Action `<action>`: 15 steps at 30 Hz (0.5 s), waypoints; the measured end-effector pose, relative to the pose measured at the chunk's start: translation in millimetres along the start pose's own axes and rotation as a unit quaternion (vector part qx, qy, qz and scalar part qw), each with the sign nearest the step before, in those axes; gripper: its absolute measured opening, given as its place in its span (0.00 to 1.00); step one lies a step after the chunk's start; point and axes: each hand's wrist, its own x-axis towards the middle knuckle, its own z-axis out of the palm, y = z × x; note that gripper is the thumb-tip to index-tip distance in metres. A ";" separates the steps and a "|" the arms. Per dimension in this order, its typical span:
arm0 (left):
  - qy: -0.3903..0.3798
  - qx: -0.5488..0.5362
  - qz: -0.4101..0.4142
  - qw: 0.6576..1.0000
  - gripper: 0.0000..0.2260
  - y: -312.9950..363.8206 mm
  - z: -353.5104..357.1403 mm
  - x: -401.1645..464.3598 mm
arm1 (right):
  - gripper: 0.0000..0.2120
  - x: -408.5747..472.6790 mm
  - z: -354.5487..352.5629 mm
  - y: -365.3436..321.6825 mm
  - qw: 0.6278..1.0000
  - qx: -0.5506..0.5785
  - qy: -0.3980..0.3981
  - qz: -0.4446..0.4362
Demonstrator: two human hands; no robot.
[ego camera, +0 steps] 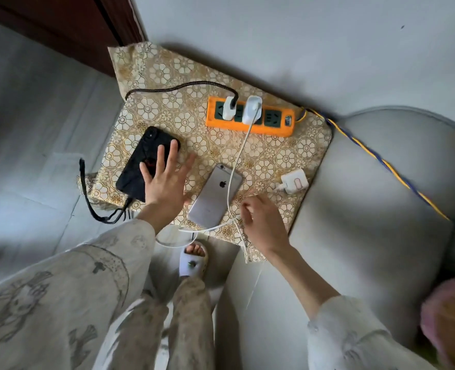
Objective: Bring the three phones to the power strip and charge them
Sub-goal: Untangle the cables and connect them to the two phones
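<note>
An orange power strip (274, 127) lies at the back of a small table with a gold flowered cloth (183, 113). Two white chargers are plugged into it. A black phone (138, 161) lies face down at the left with a dark braided cable (178, 88) at its near end. A silver phone (213, 196) lies face down in the middle with a white cable (238, 156) across it. My left hand (164, 180) hovers with fingers spread over the black phone's right edge. My right hand (263, 222) has fingers loosely curled beside the white cable at the silver phone's near end; whether it pinches the cable is unclear.
A loose white charger (294, 181) lies on the cloth at the right. A grey cushioned seat (368, 209) stands right of the table. A blue and yellow braided cord (381, 161) runs from the strip across it. My slippered foot (193, 260) is below the table edge.
</note>
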 end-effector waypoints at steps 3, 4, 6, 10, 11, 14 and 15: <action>0.081 -0.022 0.024 0.996 0.28 -4.4 13.6 -28.8 | 0.12 -17.5 19.7 2.1 0.989 -0.118 -0.048 -0.075; 0.113 -0.019 0.030 0.993 0.23 -6.3 23.0 -43.8 | 0.12 -18.7 22.2 4.2 0.986 -0.128 -0.060 -0.088; 0.125 -0.026 0.041 0.991 0.20 -7.7 43.1 -75.0 | 0.11 -17.5 22.0 9.1 0.986 -0.120 -0.065 -0.094; 0.060 -0.052 0.066 0.995 0.16 1.7 66.5 -104.3 | 0.18 -14.0 18.1 21.6 0.974 -0.205 -0.050 -0.084; 0.056 -0.050 0.071 0.995 0.15 6.3 68.6 -104.3 | 0.19 -13.4 17.6 23.2 0.969 -0.232 -0.050 -0.077; 0.031 -0.083 0.074 0.993 0.14 24.9 71.1 -100.9 | 0.21 -9.7 21.2 18.6 0.964 -0.256 -0.058 -0.043; 0.017 -0.102 0.062 0.993 0.15 30.2 71.5 -98.5 | 0.19 -8.2 23.7 15.2 0.964 -0.256 -0.056 -0.040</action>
